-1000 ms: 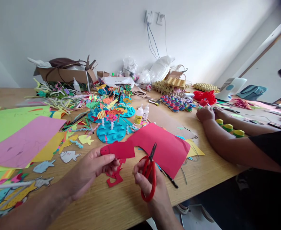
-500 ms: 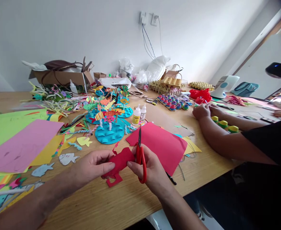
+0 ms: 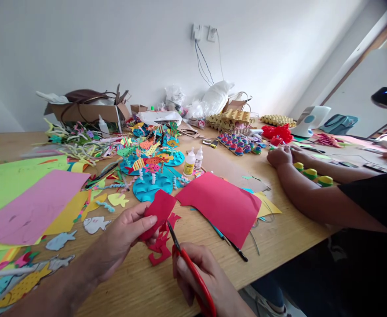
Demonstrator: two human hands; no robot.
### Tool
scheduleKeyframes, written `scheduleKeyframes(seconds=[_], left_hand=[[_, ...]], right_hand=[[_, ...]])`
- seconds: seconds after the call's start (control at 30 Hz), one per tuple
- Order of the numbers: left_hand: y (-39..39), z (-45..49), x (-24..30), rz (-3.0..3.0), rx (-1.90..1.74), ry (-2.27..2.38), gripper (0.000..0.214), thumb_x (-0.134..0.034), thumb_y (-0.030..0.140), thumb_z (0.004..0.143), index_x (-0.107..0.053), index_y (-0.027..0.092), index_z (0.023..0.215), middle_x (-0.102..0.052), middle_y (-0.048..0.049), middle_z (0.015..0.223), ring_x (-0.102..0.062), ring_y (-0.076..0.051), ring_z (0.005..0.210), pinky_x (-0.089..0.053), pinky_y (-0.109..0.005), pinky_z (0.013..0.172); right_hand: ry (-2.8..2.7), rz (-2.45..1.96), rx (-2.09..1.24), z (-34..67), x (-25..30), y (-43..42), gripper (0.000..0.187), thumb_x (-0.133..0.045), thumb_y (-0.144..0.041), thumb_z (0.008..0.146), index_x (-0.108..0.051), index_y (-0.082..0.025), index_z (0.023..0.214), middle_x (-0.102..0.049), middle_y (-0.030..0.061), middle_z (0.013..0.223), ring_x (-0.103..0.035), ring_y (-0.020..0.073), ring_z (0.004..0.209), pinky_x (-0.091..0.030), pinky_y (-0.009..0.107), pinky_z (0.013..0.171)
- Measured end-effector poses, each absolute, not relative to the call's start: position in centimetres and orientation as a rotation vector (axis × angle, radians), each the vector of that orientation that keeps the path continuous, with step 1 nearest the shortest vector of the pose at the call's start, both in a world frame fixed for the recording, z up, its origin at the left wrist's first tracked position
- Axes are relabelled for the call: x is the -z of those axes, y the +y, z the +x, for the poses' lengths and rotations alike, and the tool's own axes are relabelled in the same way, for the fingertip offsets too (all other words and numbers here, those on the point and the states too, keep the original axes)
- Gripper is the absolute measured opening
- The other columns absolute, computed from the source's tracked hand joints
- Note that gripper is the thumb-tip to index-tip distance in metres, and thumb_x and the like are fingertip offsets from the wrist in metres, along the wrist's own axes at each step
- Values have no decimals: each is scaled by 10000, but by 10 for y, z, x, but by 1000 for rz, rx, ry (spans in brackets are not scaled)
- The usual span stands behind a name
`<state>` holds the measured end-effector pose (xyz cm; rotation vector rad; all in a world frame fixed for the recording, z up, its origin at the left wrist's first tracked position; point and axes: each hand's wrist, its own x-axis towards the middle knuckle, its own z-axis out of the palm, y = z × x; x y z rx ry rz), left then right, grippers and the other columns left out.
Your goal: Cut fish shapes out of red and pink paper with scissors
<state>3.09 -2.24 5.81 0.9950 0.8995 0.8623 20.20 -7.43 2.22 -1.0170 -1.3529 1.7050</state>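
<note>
My left hand (image 3: 132,226) pinches a folded-looking piece of red paper (image 3: 160,207) between thumb and fingers, above the table. In my right hand (image 3: 202,264) is a pair of scissors (image 3: 193,275) with red handles, its dark blades pointing up and left, their tip close to the paper's lower edge. Red paper scraps (image 3: 160,251) lie under the blades on the wood. Just beyond, a larger red sheet (image 3: 221,204) rests flat, one corner cut away. Blue round bases (image 3: 152,187) carrying paper fish on twisted stems stand behind my left hand.
Coloured sheets (image 3: 45,211) and loose paper fish (image 3: 95,225) cover the left side. Two glue bottles (image 3: 189,163) stand mid-table. A black pen (image 3: 239,253) sticks out from under the red sheet. At right, a co-worker's arms (image 3: 307,198) reach over the table near green-yellow egg-carton pieces (image 3: 310,173).
My right hand has drawn down from the red paper, and the scissors have swung to point at it. My left hand has turned the paper upward. The red scraps now lie on the table.
</note>
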Motion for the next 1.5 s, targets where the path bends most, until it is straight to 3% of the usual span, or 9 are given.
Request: scheduleKeyframes(seconds=[0.27,0.87,1.07,1.5], left_hand=[[-27,34,-54,874,-906,818,30,-625,215,771,-646,196,782,-592,25,615,-510,-94,573,-418,-191,551],[-26,33,-45,772,-898,787,64,-640,181,763,-680,192,812,-628,15,687,-534,-92,595,-453,-189,576],[-27,33,-43,735,-863,756,41,-634,184,769,-671,178,755,-651,3,682,-532,-96,575,-432,-195,549],[-26,33,-41,726,-778,692,146,-638,204,756,-617,150,622,-539,16,587,-445,-90,525,-368,-208,523]], right_hand=[[-1250,-1019,-1777,197,-16,-69,532,-540,-684,675,-469,-163,597,-389,-70,395,-317,43,327,-208,165,329],[-1239,-957,-1787,194,-10,-68,527,-525,-672,704,-493,-155,611,-402,-71,391,-304,36,315,-196,166,323],[-1205,-909,-1830,195,-9,-68,497,-542,-641,716,-497,-154,623,-412,-69,394,-306,38,317,-192,176,328],[-1137,-826,-1940,199,-3,-71,464,-512,-636,743,-537,-189,623,-401,-61,388,-284,72,314,-207,249,370]])
